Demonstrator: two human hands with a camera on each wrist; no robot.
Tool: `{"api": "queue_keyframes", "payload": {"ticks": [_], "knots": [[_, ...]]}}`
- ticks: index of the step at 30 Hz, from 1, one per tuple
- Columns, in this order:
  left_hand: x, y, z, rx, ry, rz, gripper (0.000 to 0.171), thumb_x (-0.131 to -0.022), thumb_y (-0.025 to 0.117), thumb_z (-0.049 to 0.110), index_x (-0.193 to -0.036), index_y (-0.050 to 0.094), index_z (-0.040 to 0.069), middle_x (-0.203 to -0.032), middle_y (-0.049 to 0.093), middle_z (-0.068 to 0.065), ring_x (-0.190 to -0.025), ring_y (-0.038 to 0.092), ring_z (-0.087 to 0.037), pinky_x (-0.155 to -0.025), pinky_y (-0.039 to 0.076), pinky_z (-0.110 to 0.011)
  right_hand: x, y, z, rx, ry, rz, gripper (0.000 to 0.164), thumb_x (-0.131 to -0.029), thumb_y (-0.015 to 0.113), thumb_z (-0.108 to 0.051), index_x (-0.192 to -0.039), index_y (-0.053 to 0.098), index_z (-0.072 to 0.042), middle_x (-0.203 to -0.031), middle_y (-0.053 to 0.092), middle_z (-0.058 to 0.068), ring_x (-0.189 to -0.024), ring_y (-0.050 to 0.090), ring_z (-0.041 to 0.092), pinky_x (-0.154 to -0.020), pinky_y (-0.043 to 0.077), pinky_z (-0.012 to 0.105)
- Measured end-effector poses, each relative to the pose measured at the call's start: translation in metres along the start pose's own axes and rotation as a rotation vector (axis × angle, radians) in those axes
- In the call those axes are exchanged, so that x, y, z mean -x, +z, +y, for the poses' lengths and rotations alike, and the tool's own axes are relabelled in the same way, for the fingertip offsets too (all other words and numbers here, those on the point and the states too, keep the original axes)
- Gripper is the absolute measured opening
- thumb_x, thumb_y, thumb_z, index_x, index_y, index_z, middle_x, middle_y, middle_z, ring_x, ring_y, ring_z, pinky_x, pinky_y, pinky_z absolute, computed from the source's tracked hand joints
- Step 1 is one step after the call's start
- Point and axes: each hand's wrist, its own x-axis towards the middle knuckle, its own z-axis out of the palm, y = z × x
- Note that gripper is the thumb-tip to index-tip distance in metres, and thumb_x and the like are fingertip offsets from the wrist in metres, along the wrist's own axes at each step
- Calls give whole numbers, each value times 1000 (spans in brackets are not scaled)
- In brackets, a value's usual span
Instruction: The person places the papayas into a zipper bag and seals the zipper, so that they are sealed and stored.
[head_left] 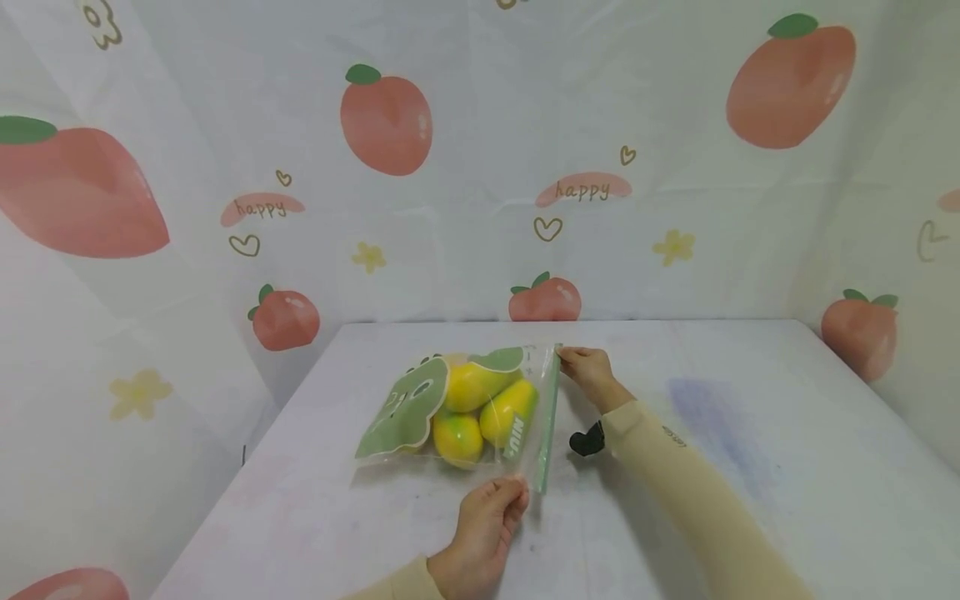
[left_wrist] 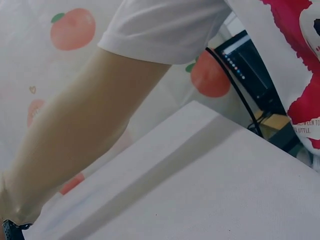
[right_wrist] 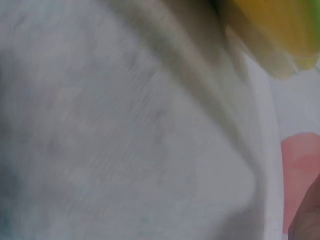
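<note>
A clear zip bag with a green cartoon print lies on the table, its green-edged mouth toward the right. Inside are several yellow-green mangoes. My right hand pinches the far corner of the mouth between thumb and fingers. At the near corner, my left hand pinches the clear plastic beside the green strip. In the right wrist view a blurred mango shows at the upper right, with part of my hand at the lower right edge. The left wrist view shows neither the bag nor the left hand.
The white table carries a faint purple smudge. A black piece sits by the right wrist. A fruit-print cloth hangs behind and at the sides. In the left wrist view, a monitor and a black cable stand beyond the table.
</note>
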Motion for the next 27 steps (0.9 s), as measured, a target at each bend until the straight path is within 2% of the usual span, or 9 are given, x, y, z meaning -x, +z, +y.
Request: {"api": "queue_keyframes", "payload": {"ticks": [5, 15, 19, 24, 27], "knots": [[0, -1, -1, -7, -16, -2, 10, -92, 58, 2, -98, 62, -5, -85, 61, -2, -74, 59, -4, -74, 52, -14, -1, -2, 4, -2, 8, 9, 44, -96, 57, -8, -131, 48, 17, -130, 52, 21, -82, 58, 2, -82, 53, 16], [1, -1, 2, -18, -25, -28, 12, -91, 61, 3, -99, 61, -6, -84, 60, -1, -74, 58, -5, -74, 53, -15, -1, -3, 5, -1, -12, 0, 43, -97, 54, -7, -132, 47, 17, -131, 51, 21, -83, 57, 2, -77, 52, 13], [1, -1, 3, -35, -34, -52, 9, -91, 62, 6, -96, 62, 0, -81, 59, 0, -73, 57, -7, -71, 52, -16, 0, -3, 6, 14, -11, 5, 44, -98, 53, -10, -134, 47, 15, -129, 52, 19, -84, 56, 3, -74, 52, 12], [1, -7, 4, -81, -49, -145, 6, -90, 62, 5, -96, 60, 3, -81, 57, 0, -73, 55, -8, -69, 50, -16, 3, -3, 6, 26, 7, 1, 46, -99, 53, -15, -135, 46, 12, -123, 54, 15, -89, 57, 7, -71, 51, 12], [2, -13, 8, -154, -103, -224, 13, -91, 59, 3, -103, 59, -1, -83, 57, -1, -74, 55, -10, -71, 51, -18, 6, -3, 5, 38, 22, -11, 46, -99, 53, -16, -137, 47, 9, -124, 54, 13, -93, 57, 9, -70, 51, 13]]}}
